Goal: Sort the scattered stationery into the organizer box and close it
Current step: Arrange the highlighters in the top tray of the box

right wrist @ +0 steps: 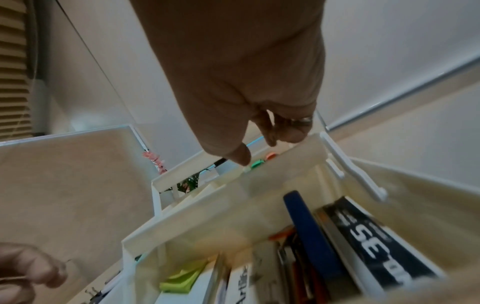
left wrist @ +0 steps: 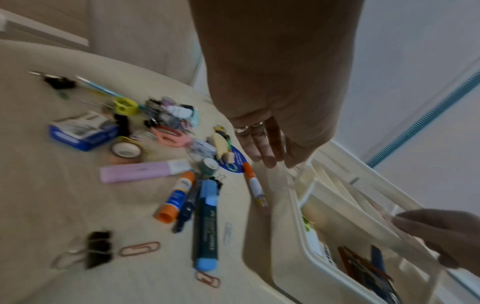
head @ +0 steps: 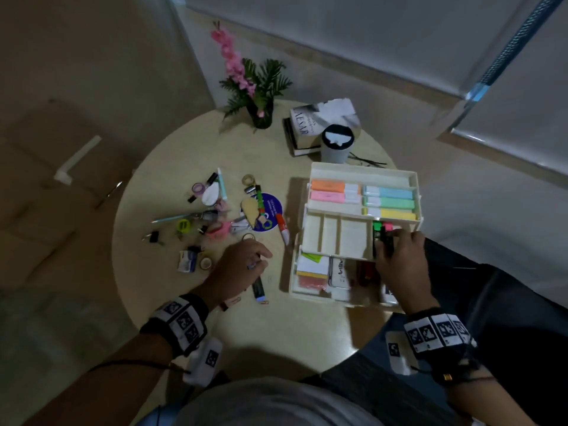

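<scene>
Organizer box [head: 362, 170] sits open on the round table [head: 147, 309], its tiers fanned out. His right hand [head: 399, 256] pinches a dark marker [head: 384, 241] over the middle tray's right-hand slot, beside the green and pink ones; best lay it flat along the slot, so the tiers can fold shut. His left hand [head: 239, 265] hangs relaxed, holding nothing, above a blue highlighter [left wrist: 206, 226]. Clips, tape and glue lie scattered to the left; a vase [head: 261, 115] and books [head: 319, 124] stand behind, well clear

We count five pastel highlighters [head: 388, 193] in the top tray, two hands, two books [head: 307, 130], one vase [head: 261, 113], one cup [head: 336, 144].
</scene>
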Action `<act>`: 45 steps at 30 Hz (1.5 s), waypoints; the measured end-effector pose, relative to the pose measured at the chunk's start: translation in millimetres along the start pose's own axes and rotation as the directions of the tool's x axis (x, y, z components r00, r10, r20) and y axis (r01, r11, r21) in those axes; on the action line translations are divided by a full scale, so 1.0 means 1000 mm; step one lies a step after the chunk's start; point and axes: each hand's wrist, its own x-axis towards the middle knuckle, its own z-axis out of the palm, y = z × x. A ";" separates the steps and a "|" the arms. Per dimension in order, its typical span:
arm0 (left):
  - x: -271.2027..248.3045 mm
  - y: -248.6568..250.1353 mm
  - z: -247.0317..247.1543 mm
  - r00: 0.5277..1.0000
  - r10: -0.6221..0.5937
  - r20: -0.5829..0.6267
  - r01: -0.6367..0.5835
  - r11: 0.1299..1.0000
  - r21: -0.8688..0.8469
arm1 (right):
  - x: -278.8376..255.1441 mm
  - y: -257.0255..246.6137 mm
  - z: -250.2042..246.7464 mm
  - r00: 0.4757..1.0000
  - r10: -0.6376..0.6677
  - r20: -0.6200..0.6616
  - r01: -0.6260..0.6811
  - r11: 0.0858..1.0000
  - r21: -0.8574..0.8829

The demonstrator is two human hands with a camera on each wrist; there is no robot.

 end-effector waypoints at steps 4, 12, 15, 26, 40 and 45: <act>-0.025 -0.047 -0.026 0.994 -0.082 -0.069 0.083 0.996 0.013 | -0.020 -0.032 0.006 0.984 -0.171 -0.057 0.170 0.985 -0.018; -0.072 -0.115 -0.056 0.957 -0.291 0.003 0.290 0.952 -0.095 | -0.068 -0.153 0.079 0.793 -0.361 0.491 0.358 0.928 0.105; -0.079 -0.131 -0.065 0.953 -0.298 0.050 0.301 0.950 -0.085 | -0.080 -0.181 0.125 0.737 -0.220 0.639 0.279 0.960 0.009; -0.052 -0.139 -0.068 0.974 -0.200 0.109 0.178 0.967 0.182 | -0.097 -0.202 0.184 0.829 0.099 0.551 0.018 0.979 -0.204; -0.006 -0.116 -0.046 0.980 -0.169 0.104 0.107 0.891 0.442 | -0.099 -0.208 0.136 0.905 0.092 0.416 -0.041 0.991 -0.129; -0.011 -0.115 -0.050 0.974 -0.221 0.045 0.195 0.926 0.322 | -0.099 -0.204 0.118 0.894 0.055 0.444 -0.030 0.998 -0.062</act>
